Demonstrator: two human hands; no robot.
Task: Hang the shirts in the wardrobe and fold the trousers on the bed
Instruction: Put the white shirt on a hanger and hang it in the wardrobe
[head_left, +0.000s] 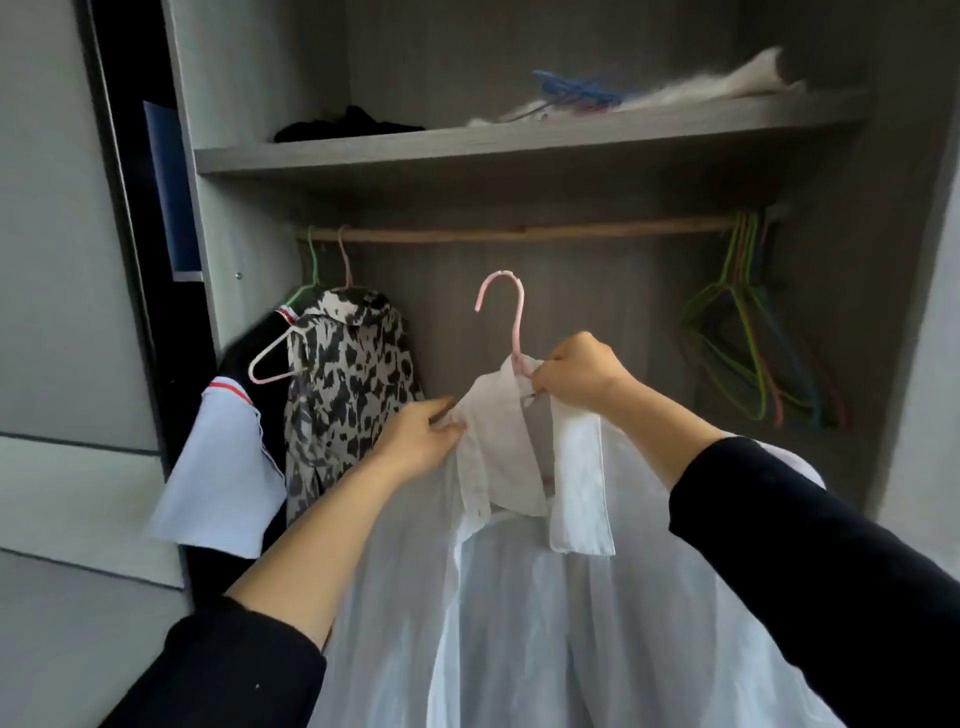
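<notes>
A white shirt (519, 571) hangs on a pink hanger (506, 312) held up in front of the open wardrobe, its hook below the wooden rail (519, 231). My right hand (582, 371) grips the hanger's neck together with the collar. My left hand (421, 436) pinches the shirt's left shoulder. On the rail's left end hang a black-and-white patterned shirt (348, 384) and a dark garment with white and red trim (234, 467).
Several empty coloured hangers (748, 332) hang at the rail's right end. The shelf (519, 140) above holds a black cloth (348, 124), blue hangers (576, 93) and a pale fabric (727, 83). The wardrobe's side panel (218, 208) stands at left.
</notes>
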